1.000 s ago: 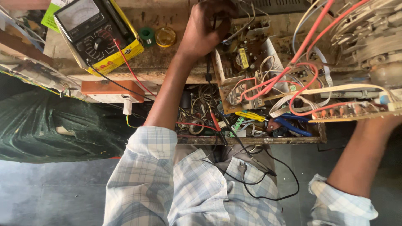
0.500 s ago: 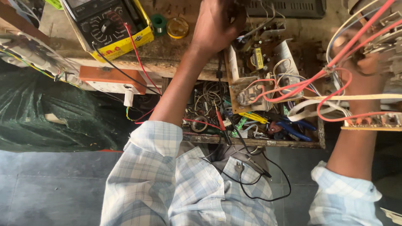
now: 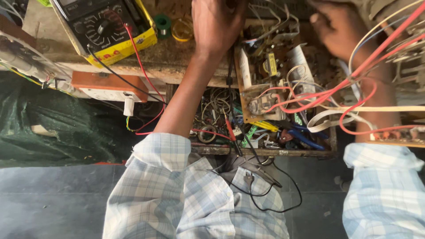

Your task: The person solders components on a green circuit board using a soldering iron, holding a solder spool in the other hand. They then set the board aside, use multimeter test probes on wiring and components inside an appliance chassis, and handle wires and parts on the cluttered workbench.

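Fingers: left hand (image 3: 217,22) curled shut on a black cord (image 3: 230,75); right hand (image 3: 341,31) grip unclear, over the circuit board (image 3: 265,75).
Drawer (image 3: 265,152): open below, cluttered.
Risk: red wires (image 3: 354,84) may snag.
Meter (image 3: 106,26): far left.

The bench (image 3: 177,66) is rough, worn wood, stained and matt. At 11 o'clock the meter (image 3: 106,28) has a glossy yellow plastic case with a matt black face. The circuit board (image 3: 261,84) at centre is dull brown laminate with shiny metal parts. Red wires (image 3: 354,88) wear smooth plastic insulation. The sleeves (image 3: 159,177) are soft checked cloth.
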`<action>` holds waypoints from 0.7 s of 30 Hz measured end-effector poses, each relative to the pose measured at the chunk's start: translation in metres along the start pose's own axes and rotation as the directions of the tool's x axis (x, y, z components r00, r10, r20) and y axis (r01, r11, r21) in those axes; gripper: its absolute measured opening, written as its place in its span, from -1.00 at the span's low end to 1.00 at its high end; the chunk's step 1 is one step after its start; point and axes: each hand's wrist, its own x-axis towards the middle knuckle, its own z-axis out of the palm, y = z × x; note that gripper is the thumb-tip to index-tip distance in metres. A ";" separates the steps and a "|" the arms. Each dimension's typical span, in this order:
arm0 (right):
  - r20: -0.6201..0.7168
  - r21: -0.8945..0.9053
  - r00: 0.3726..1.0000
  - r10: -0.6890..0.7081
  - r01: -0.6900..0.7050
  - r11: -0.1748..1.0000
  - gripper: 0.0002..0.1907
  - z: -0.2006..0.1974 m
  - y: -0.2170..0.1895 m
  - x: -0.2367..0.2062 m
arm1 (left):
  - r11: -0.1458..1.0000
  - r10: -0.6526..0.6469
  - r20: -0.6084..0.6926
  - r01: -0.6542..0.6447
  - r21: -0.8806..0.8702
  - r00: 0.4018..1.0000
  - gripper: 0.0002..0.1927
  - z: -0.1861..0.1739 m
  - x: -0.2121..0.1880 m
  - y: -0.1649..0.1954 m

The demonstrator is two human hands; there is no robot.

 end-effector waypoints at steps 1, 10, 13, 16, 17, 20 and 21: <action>0.015 -0.042 1.000 -0.017 0.018 0.999 -0.59 0.004 0.002 0.009 | 0.998 -0.022 0.020 0.023 -0.054 1.000 -0.78 -0.002 0.002 0.002; -0.064 -0.206 0.992 -0.106 0.091 0.974 -0.65 0.006 -0.040 0.013 | 0.985 -0.169 -0.089 0.166 -0.042 0.982 -0.83 -0.008 0.009 0.006; -0.184 -0.239 0.920 -0.346 0.299 0.924 -0.76 -0.002 -0.056 -0.003 | 0.983 -0.178 -0.042 0.176 -0.054 0.983 -0.84 -0.007 0.010 0.006; -0.228 -0.199 0.927 -0.299 0.256 0.946 -0.82 -0.004 -0.067 -0.016 | 0.984 -0.175 -0.033 0.174 -0.040 0.984 -0.85 -0.010 0.012 0.010; -0.226 -0.175 0.939 -0.261 0.224 0.959 -0.84 -0.005 -0.069 -0.019 | 0.986 -0.168 -0.047 0.167 -0.028 0.985 -0.86 -0.011 0.014 0.012; -0.219 -0.091 0.943 -0.250 0.235 0.968 -0.86 -0.006 -0.072 -0.022 | 0.987 -0.146 -0.053 0.141 -0.079 0.988 -0.90 -0.017 0.017 0.018; -0.219 -0.062 0.939 -0.265 0.258 0.964 -0.86 -0.005 -0.072 -0.022 | 0.989 -0.128 -0.048 0.124 -0.081 0.991 -0.90 -0.019 0.019 0.020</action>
